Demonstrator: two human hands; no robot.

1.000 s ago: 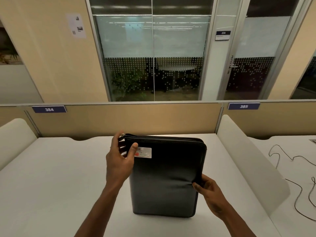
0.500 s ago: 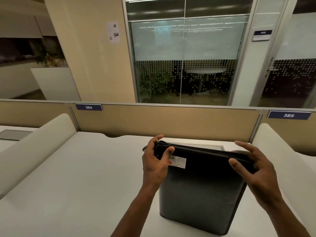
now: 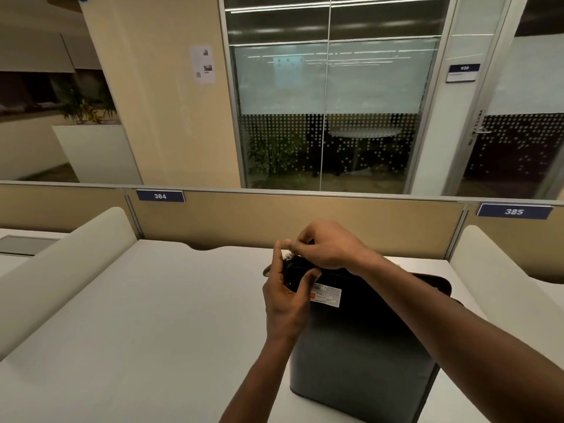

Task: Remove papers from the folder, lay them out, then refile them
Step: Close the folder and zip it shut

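Note:
A black zip-up folder [image 3: 366, 346] stands upright on the white desk [image 3: 152, 315], zipped closed, with a small white and red label [image 3: 328, 296] near its top edge. My left hand [image 3: 288, 297] grips the folder's top left corner, thumb on the front face. My right hand [image 3: 326, 247] reaches across the top edge to that same corner, its fingertips pinching at the metal zipper pull [image 3: 287, 255]. No papers are visible.
Padded white dividers [image 3: 61, 264] flank the desk left and right. A tan partition [image 3: 305, 221] with number plates 384 and 385 runs along the back. Beyond it are a glass wall and a door.
My right hand moved from the folder's right side across the top to the left corner, onto the zipper pull. The view has shifted left. My left hand kept its grip.

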